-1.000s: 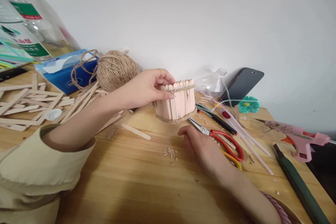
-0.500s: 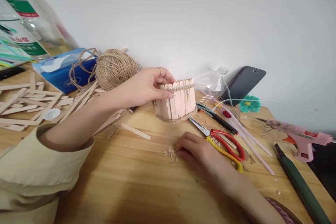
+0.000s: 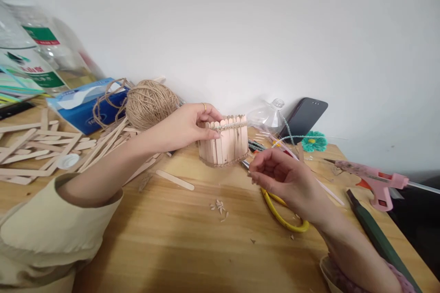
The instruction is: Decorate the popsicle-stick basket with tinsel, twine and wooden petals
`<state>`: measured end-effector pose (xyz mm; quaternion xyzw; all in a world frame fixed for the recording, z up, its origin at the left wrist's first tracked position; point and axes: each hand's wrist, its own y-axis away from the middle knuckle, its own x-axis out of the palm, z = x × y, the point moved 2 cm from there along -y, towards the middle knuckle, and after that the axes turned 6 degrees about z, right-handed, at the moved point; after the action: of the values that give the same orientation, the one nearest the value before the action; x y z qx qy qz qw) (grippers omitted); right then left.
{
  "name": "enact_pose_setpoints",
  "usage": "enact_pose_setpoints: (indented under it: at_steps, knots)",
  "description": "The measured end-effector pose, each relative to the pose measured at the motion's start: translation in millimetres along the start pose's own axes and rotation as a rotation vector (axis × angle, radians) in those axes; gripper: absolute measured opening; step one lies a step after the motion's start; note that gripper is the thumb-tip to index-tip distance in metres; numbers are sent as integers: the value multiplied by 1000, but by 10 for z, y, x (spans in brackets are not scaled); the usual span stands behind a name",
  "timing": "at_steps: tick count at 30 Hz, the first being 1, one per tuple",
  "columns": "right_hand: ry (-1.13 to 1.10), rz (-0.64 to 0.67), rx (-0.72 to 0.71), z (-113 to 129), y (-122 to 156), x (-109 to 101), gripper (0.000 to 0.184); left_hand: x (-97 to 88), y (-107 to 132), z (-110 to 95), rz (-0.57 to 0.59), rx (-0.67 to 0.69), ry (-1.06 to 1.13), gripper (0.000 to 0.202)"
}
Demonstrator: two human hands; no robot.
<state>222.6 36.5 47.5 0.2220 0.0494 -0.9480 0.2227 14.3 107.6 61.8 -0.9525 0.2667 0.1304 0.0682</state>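
My left hand (image 3: 190, 123) grips the rim of a small round holder made of upright craft sticks (image 3: 228, 144), bound with twine at top and bottom, standing on the wooden table (image 3: 172, 238). My right hand (image 3: 287, 176) hovers just right of the holder, raised off the table, fingers curled in a pinch; what they hold is too small to make out. Beneath that hand lie the scissors, of which only a yellow handle loop (image 3: 283, 219) shows. Small wood chips (image 3: 218, 206) are scattered in front of the holder.
A twine ball (image 3: 151, 103), a blue tissue box (image 3: 85, 103) and loose craft sticks (image 3: 37, 142) lie at left. A pink glue gun (image 3: 373, 181), a dark green tool (image 3: 378, 238), a phone (image 3: 302, 116), a plastic bottle top (image 3: 270, 116) and a teal flower (image 3: 313, 141) lie at right.
My right hand left the wood chips on the table, rose and moved right, and now hovers pinched beside the holder. My left hand stayed on the holder's rim.
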Motion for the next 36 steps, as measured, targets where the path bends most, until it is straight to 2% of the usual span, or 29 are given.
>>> enact_pose_setpoints:
  at_steps: [2,5,7,13,16,22,24,31,36]
  knots:
    - [177,-2,-73,135,-63,-59,4,3,13,-10,6,-9,-14,28]
    - [511,-25,-241,335,-158,-84,15,10,34,-30,-2,-13,-7,29]
    - [648,-39,-335,422,-218,-59,18,21,47,-47,-1,-21,21,30]
    - [777,-138,-321,429,-325,15,11,83,58,-84,40,18,101,29]
    - [846,-177,-409,415,-302,39,8,106,58,-78,35,44,104,29]
    - [779,-422,-541,420,-230,69,9,134,92,-112,-50,91,164,28]
    - [750,-457,-543,424,-217,76,8,145,109,-144,-86,120,176,26]
    - [674,-529,-513,472,-168,95,7,191,152,-197,-157,171,269,24]
    - [558,-493,-511,507,-142,111,9,206,165,-192,-157,203,327,25]
